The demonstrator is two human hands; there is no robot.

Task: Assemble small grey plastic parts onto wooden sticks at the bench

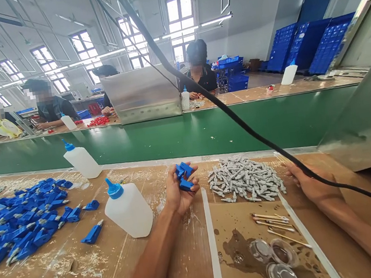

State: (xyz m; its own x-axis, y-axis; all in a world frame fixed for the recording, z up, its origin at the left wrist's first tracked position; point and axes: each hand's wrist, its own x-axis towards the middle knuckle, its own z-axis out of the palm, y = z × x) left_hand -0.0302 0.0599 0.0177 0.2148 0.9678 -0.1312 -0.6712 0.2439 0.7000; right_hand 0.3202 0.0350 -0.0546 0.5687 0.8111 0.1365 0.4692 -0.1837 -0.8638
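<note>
My left hand (179,191) holds a few small blue plastic connector parts (184,176) up in its fingers. Beside it stands a white squeeze bottle with a blue cap (129,210). A heap of similar blue parts (21,222) lies further left on the brown work surface (143,255). My right hand (311,184) rests empty at the right, near a pile of small grey parts (246,178). A black cable (277,153) hangs across the view and passes just above that hand. Below the grey pile, wooden sticks (273,223) and small clear cups (274,255) sit on stained cardboard.
A green conveyor belt (158,138) runs behind the bench, with another white bottle (81,160) at its near edge. Several co-workers sit across it. A steel panel (364,109) juts in at the right, and blue crates (307,46) stand at the back.
</note>
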